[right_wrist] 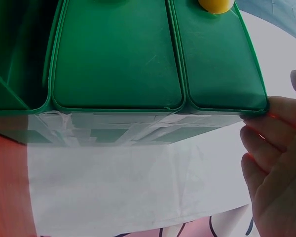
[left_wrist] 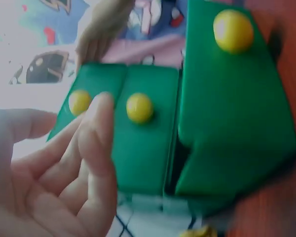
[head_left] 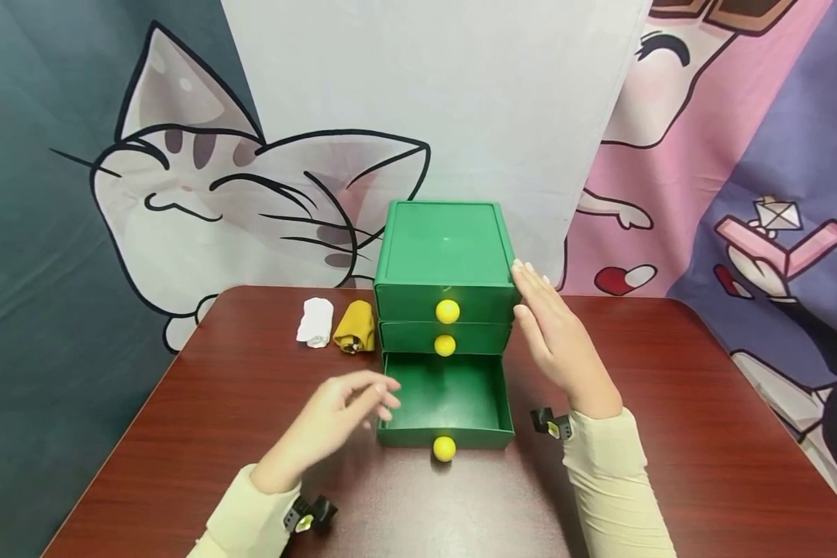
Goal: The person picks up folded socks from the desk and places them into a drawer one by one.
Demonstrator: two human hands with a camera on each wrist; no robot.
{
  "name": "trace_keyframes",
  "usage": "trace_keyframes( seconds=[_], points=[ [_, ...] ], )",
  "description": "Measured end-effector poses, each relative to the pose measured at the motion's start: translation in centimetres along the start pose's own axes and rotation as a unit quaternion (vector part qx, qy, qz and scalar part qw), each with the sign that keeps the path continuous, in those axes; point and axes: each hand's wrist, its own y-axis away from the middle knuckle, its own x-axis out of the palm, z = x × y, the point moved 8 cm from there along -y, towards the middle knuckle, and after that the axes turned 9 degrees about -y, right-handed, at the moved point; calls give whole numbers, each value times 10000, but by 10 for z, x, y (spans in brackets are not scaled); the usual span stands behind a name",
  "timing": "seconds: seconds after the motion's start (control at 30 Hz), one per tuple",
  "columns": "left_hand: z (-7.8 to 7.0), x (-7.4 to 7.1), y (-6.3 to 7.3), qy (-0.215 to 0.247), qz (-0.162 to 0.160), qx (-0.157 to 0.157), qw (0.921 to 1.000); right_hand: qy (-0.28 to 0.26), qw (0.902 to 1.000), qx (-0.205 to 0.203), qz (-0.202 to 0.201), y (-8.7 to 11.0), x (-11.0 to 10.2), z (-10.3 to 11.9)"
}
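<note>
Hovering: left grip [head_left: 338, 407], loosely bent, empty, nearer the open drawer [head_left: 477, 439], which lies right; right grip [head_left: 559, 341], fingers straight, touches cabinet's [head_left: 446, 244] right side.

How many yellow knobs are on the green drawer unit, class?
3. The upper knob is on the top drawer, the second knob on the middle drawer, and the third knob on the open bottom drawer.

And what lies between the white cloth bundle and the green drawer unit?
The head view shows a mustard-yellow cloth bundle between the white bundle and the drawer unit.
</note>
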Motion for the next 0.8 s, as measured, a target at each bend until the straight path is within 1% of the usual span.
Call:
trace_keyframes(
  seconds=[0.07,0.1,0.13,0.2,0.23,0.3,0.37,0.43,0.47,0.53,0.67,0.8],
  points=[
    [8,-17,-5,-304,-666,-23,9973,3,10000,-11,-27,1,0,-1],
    [12,-26,-8,-532,-1002,-27,9935,5,10000,-17,-41,1,-1,-1],
    [17,-35,-11,-737,-1325,-51,9884,6,10000,-18,-52,2,-1,-1],
    [27,-53,-17,-1097,-1913,-106,9753,5,10000,-24,-65,3,-1,-2],
    [33,-62,-20,-1243,-2169,-160,9681,3,10000,-19,-63,3,-1,-2],
    [46,-80,-26,-1392,-2582,-326,9554,10,10000,3,-47,3,-1,-3],
    [60,-94,-32,-1428,-2872,-523,9457,11,10000,16,-36,2,-1,-3],
    [75,-106,-38,-1460,-3018,-787,9388,17,10000,33,-26,2,-1,-3],
    [82,-110,-41,-1449,-3036,-917,9372,16,10000,38,-24,2,-1,-3],
    [97,-115,-48,-1363,-3008,-1175,9366,47,10000,18,-15,1,-1,-2],
    [122,-119,-55,-1175,-2799,-1719,9372,179,9998,-24,11,0,-1,0],
    [139,-118,-58,-908,-2602,-2211,9355,332,9994,-35,105,0,1,2]
  ],
)
